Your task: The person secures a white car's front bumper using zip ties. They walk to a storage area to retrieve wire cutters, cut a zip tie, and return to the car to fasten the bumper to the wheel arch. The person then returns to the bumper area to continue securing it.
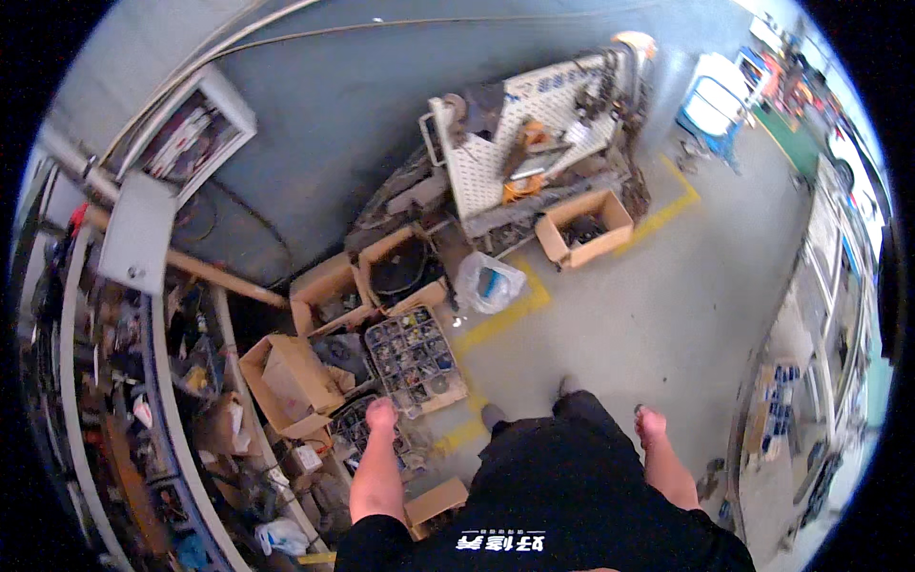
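The white perforated metal tool board occupies the upper centre of the frame. The clear plastic compartment tray of small parts lies on the grey floor at centre. The left hand, grip curled shut and holding nothing visible, hangs just below the tray. The right hand, at lower right, also shows a closed, unloaded grip.

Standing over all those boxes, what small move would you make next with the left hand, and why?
Probably lower the left hand toward the parts tray on the floor. The hand hangs closed and empty just beside its near corner, while the right hand hangs over bare floor, away from everything.
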Available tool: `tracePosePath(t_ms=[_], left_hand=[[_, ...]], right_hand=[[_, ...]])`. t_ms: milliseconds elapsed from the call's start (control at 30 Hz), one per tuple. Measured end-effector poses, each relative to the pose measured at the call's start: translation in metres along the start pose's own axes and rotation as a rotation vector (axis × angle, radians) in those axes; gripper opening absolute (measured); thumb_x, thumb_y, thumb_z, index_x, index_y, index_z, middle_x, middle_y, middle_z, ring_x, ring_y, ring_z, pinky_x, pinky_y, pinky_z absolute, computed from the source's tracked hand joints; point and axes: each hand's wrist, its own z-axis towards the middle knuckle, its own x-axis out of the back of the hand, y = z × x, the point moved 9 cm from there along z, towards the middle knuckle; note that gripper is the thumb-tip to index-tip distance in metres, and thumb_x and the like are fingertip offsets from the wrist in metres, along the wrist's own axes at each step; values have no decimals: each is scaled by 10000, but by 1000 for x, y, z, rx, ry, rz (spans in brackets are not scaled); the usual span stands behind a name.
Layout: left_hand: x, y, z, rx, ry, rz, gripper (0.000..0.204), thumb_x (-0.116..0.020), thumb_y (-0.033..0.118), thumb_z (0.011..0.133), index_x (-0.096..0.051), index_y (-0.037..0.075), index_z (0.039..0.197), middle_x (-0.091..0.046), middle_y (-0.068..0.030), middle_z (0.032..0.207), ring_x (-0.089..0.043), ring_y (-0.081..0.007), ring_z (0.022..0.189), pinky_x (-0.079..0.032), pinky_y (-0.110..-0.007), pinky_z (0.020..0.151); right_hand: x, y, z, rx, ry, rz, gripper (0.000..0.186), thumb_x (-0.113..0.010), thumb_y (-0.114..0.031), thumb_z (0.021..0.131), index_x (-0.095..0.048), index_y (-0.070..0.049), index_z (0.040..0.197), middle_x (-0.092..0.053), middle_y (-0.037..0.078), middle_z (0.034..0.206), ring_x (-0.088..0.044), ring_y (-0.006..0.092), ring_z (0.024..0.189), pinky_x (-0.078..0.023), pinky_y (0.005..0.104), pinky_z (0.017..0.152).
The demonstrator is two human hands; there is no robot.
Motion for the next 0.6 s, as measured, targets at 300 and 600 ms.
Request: tracePosePath(t_ms=[300,600], left_hand=[[-159,-104,-56,134,-12,583,152,-621,146,900,-693,55,1000,-645,-29,742,-610,-162,634,-480,-308,530],[-281,-173,-169,198,28,625,260,-620,205,862,-729,61,1050,-710,-129,869,-690,-242,757,-543,-373,664]], right_hand=[[11,-1,-3,-149,63,262,109,-585,-170,935,-567,-101,852,-579,31,721,-540,153,585,-420,265,477],[84,-80,103,-130,-41,220,156,-607,-243,914,-605,-103,844,-583,24,707,-538,134,585,-424,257,518]])
